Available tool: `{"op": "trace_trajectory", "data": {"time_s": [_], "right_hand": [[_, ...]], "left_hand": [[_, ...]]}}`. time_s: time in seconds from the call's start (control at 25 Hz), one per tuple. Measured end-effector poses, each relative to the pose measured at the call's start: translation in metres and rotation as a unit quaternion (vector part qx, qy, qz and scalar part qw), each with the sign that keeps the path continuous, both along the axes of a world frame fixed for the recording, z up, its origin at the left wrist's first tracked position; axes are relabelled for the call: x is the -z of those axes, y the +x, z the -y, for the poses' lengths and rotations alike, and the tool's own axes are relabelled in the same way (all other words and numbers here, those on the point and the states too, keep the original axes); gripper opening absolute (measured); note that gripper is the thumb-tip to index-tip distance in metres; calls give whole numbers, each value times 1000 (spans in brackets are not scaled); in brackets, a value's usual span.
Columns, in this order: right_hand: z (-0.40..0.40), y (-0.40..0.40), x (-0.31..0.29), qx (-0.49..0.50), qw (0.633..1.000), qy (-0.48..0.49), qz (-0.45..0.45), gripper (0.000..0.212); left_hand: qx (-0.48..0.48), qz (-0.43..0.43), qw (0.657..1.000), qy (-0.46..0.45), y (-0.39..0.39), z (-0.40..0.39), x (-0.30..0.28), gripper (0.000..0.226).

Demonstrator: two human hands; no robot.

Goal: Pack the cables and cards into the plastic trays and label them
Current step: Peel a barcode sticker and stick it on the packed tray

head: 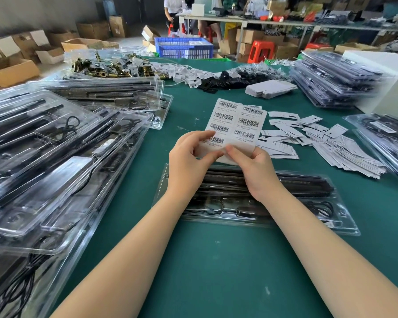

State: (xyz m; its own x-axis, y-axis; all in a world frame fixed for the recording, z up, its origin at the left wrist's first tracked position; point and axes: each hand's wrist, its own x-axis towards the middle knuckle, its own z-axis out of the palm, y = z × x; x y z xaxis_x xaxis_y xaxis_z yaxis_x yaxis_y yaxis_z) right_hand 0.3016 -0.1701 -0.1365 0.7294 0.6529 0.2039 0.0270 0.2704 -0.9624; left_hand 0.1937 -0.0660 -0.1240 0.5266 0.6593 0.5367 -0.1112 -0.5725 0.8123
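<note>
A sheet of barcode labels is held up over the green bench, just above a closed plastic tray in which black rods and a coiled cable can be seen. The sheet's lower left part is pinched by the left hand, while its bottom edge is pinched by the right hand, apparently to lift one label free. The step is judged to be peeling. It is best done by bending the backing away from the label's corner, so that the label is raised flat and uncreased. The sticky face should be kept off the fingers, and the label then pressed smoothly onto a flat part of the tray lid. Loose cards lie to the right.
</note>
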Motion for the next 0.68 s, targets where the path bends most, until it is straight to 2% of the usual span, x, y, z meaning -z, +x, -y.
{"op": "trace_trajectory", "data": {"time_s": [0.2,0.32,0.56,0.68], "right_hand": [[2,1,1,-25,998,-2,50,15],[2,1,3,-20,998,-6,59,25],[3,2,2,-5,998,-22,50,21],[2,-1,3,-11,997,-37,61,24]], "left_hand": [[13,-14,998,-58,0,0,-1,36],[14,-7,999,-47,0,0,0,34],[-3,41,999,21,-1,2,-1,26],[-5,34,999,23,0,1,1,24]]}}
